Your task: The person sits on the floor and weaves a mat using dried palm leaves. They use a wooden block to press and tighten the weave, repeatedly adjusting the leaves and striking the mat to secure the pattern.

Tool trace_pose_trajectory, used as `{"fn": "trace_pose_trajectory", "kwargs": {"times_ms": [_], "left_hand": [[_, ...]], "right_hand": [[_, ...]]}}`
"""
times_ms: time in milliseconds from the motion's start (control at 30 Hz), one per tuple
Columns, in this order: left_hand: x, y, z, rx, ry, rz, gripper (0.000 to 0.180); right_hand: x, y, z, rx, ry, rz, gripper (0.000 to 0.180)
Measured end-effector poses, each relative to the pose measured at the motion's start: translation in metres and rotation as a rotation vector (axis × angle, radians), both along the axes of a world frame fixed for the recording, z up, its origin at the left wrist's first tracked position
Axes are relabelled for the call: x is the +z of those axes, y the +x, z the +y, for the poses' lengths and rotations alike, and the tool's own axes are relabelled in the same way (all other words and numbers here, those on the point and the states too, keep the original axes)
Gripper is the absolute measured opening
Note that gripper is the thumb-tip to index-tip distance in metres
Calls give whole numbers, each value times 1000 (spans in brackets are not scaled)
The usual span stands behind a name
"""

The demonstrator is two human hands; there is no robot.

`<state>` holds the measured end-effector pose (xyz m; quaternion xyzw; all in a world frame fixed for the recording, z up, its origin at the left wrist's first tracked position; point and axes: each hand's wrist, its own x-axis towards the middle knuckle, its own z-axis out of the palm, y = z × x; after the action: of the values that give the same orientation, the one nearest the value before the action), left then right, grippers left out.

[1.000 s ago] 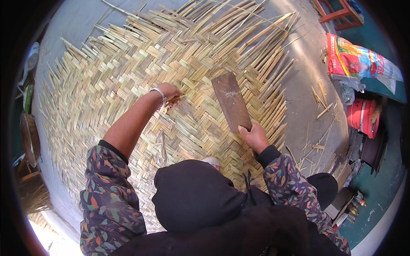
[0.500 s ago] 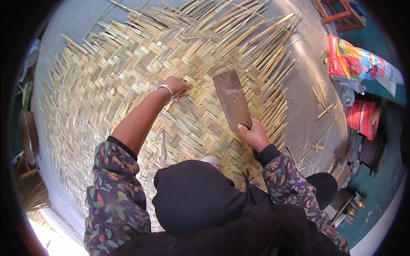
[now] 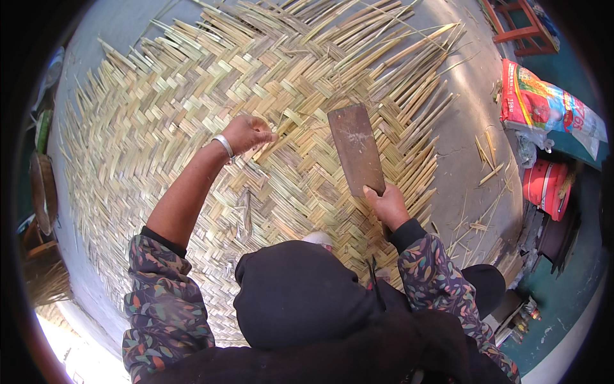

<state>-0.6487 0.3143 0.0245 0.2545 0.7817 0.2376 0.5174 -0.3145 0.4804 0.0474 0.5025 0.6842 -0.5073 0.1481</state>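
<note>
- a grey concrete floor (image 3: 470,160) lay under a wide woven bamboo mat (image 3: 192,128), its loose strip ends fanning out well beyond both hands.
- the left hand (image 3: 246,133), a silver bangle (image 3: 223,146) at its wrist, was clenched on the mat's strips, pinching what looked like one strip end; the exact strip could not be made out.
- the right hand (image 3: 387,206) was closed around the handle of a broad flat cleaver (image 3: 356,150), the blade lying just above that hand and pointing away from the person, flat over the weave.
- the blade sat near the left hand, to its right, with only a narrow patch of weave between them.
- risk, as a judgement: a tap or chop that strayed left could catch the left fingers, since they stayed close to the blade's edge.
- a strip pulled too hard might split or slip out of the herringbone.
- far right of the right hand lay a printed sack (image 3: 543,105) and a red bucket (image 3: 543,185).
</note>
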Motion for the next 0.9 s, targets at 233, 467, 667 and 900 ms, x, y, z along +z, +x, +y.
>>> {"fn": "trace_pose_trajectory", "kwargs": {"times_ms": [233,467,667,900], "left_hand": [[-5,26,-1,-29,121,224,26],[-19,35,8,-23,98,372,30],[-19,43,17,-32,60,445,29],[-20,33,14,-98,71,445,27]], "right_hand": [[-6,4,1,13,4,40,37],[-11,7,1,36,46,78,38],[-12,7,-1,30,61,104,38],[-2,3,-1,23,39,100,37]]}}
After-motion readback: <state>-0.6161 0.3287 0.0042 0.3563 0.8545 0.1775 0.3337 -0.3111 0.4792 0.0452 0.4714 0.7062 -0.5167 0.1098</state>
